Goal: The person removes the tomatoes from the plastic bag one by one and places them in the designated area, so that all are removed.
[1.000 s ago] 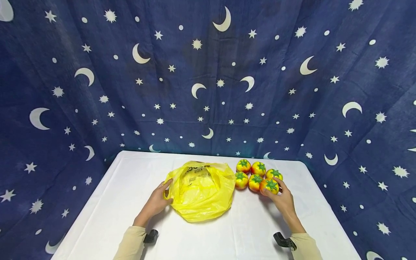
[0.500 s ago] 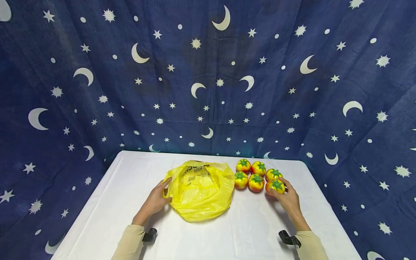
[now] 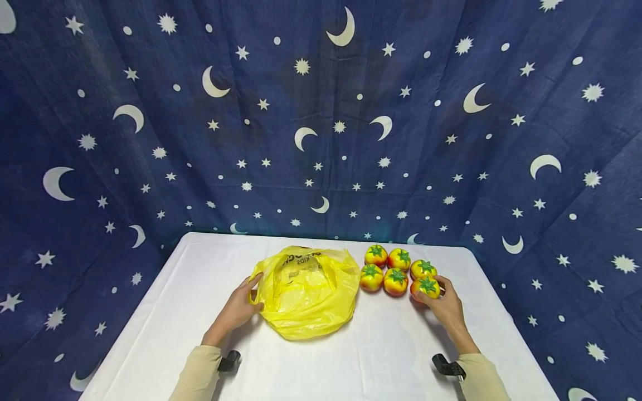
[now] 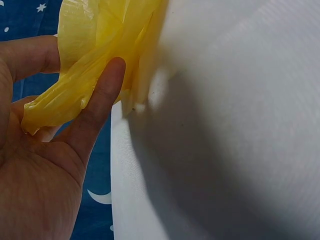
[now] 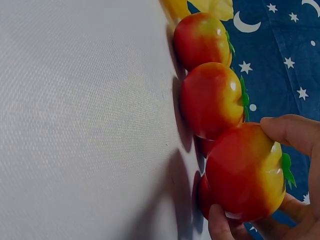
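Note:
A yellow plastic bag (image 3: 313,323) lies on the table with its mouth spread open and dark print inside. My left hand (image 3: 239,306) holds the bag's left rim; in the left wrist view the thumb (image 4: 107,85) lies against the yellow film, with fingers on the far side. On the right, my right hand (image 3: 448,308) grips a red-and-yellow tomato (image 3: 425,288) with a green leafy top, at the near right of a group. The right wrist view shows thumb and fingers round this tomato (image 5: 245,175), whose underside appears slightly off the cloth. Another tomato (image 3: 423,269) sits right behind it.
More tomatoes stand close together beside the bag, among them a front left one (image 3: 371,278), a front middle one (image 3: 395,282) and two at the back. A white cloth (image 3: 321,373) covers the table. A blue curtain (image 3: 321,145) with moons and stars hangs behind.
My right hand has carried its tomato a little to the right, away from the front middle tomato, and then stays nearly still. My left hand and the bag have shifted slightly left.

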### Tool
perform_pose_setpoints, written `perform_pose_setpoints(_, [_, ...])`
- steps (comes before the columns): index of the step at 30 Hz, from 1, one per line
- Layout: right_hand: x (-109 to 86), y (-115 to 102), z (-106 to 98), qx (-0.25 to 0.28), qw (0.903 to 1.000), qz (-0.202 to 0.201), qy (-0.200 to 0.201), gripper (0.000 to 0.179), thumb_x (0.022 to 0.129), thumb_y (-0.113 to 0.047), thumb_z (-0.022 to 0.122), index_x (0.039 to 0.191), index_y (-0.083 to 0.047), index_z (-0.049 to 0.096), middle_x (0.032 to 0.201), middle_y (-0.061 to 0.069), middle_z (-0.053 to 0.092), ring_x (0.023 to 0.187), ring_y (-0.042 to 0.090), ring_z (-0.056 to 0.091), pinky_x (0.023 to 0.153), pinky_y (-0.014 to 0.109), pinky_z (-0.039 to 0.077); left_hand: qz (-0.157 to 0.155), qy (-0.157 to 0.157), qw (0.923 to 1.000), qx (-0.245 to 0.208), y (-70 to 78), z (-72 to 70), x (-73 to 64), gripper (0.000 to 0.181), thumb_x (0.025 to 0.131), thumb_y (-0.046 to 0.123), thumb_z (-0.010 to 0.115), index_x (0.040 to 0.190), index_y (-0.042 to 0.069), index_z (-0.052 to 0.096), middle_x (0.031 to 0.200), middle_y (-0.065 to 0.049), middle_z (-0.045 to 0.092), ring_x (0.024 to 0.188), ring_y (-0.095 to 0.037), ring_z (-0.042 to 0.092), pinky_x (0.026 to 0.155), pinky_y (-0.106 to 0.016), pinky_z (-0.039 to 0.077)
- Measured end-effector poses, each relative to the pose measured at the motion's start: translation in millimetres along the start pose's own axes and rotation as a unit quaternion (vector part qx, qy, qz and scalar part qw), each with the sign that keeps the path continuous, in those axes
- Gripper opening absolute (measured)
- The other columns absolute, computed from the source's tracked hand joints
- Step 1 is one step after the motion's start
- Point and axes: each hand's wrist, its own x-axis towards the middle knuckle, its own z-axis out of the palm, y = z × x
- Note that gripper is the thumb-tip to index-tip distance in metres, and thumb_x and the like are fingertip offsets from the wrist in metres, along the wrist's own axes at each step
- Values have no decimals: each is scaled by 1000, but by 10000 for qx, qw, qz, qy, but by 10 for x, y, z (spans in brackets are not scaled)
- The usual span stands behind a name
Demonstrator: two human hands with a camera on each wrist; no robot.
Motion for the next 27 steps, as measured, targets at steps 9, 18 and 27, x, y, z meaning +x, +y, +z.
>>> perform_pose_setpoints(9, [37, -19, 56, -207, 9998, 55, -24, 83, 86, -37, 72, 151, -4, 32, 150, 29, 30, 130, 43, 39, 111, 60, 31, -6, -8, 10000, 71, 16, -10, 18, 84, 79, 2, 72, 153, 10, 34, 157, -18, 34, 115, -29, 62, 97, -47, 48])
perform_pose_setpoints(18, [35, 51, 115, -187, 9998, -26, -11, 80, 86, -30, 72, 151, -4, 32, 147, 30, 33, 130, 45, 40, 110, 59, 33, -32, -47, 10000, -43, -3, 28, 31, 84, 78, 0, 72, 153, 9, 36, 154, -17, 37, 114, -28, 63, 88, -36, 52])
perform_pose_setpoints(27, [64, 36, 125, -162, 9998, 28, -56, 77, 87, -28, 71, 150, -4, 32, 150, 29, 33, 132, 45, 39, 111, 60, 31, -20, 30, 10000, -77, -36, 60, 33, 85, 78, 0, 72, 153, 13, 35, 153, -16, 40, 114, -30, 63, 90, -40, 52])
